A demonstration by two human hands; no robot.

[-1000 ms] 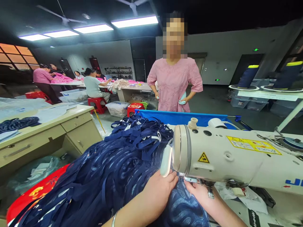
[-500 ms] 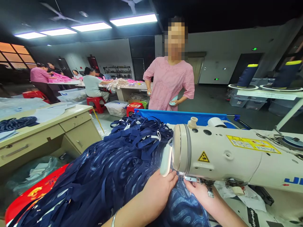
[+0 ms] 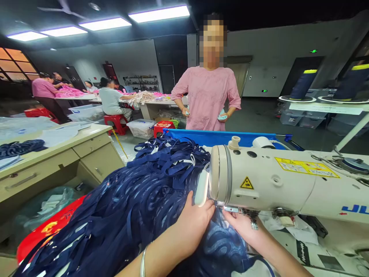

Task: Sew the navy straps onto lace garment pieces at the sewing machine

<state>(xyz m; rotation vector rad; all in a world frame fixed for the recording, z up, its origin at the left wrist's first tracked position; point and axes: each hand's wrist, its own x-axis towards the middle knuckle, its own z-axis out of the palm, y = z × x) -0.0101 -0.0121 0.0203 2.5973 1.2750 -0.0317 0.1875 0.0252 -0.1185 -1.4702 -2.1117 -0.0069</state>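
A heap of navy blue patterned fabric [image 3: 135, 207] with loose straps lies in front of a cream sewing machine [image 3: 276, 184]. My left hand [image 3: 193, 221] rests on the fabric just left of the machine head, fingers together and pressing the cloth down. My right hand [image 3: 240, 227] lies under the machine arm beside the presser foot, fingers curled on the same fabric. Both hands touch the cloth near the needle, which the machine head hides.
A person in a pink top [image 3: 209, 98] stands beyond a blue bin edge [image 3: 221, 137], holding small items. A beige desk [image 3: 57, 154] stands at left, a red stool or bin [image 3: 49, 229] below it. Thread cones [image 3: 301, 84] sit at right. Other workers [image 3: 111, 100] sit at far tables.
The standing person has shifted slightly and brought both hands in front of the waist. My view has tipped a little upward; my hands stay on the fabric at the needle.
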